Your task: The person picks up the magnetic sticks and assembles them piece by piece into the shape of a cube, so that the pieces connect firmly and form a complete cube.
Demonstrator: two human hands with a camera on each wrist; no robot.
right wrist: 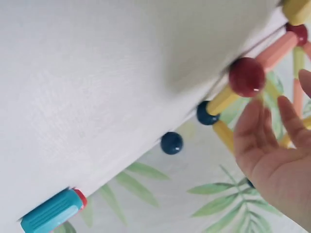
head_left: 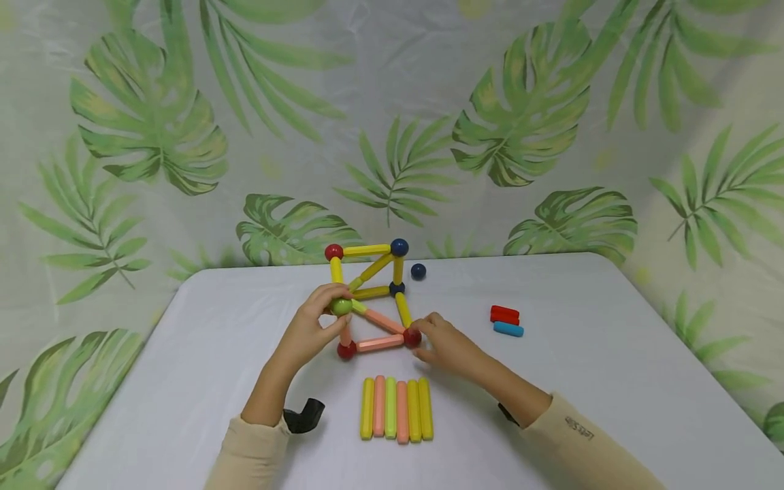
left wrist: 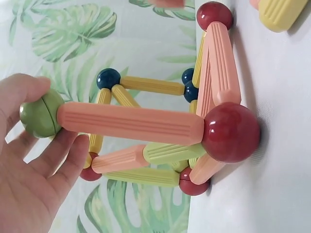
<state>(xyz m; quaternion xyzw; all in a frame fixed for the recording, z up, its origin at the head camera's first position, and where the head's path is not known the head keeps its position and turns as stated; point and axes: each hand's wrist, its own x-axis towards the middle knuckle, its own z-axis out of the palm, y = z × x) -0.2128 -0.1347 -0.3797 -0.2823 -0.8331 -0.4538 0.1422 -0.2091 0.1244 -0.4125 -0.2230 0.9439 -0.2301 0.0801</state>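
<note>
A frame of ridged magnetic rods and balls stands on the table, with yellow rods at the back and pink rods in front. My left hand (head_left: 312, 327) pinches the green ball (left wrist: 41, 114) atop an upright pink rod (left wrist: 131, 122). Below that rod sits a red ball (left wrist: 231, 132) on the table. My right hand (right wrist: 277, 150) is beside the front right red ball (right wrist: 247, 77), its fingers loosely spread; whether they touch it I cannot tell. Dark blue balls (head_left: 399, 247) join the yellow rods (head_left: 367, 250) at the back right corner.
A row of yellow, pink and green rods (head_left: 402, 412) lies in front of the frame. Behind it is a loose dark blue ball (head_left: 418, 271). Red rods (head_left: 505, 314) and a blue rod (head_left: 508, 329) lie to the right. A leaf-patterned cloth (head_left: 392, 68) hangs behind.
</note>
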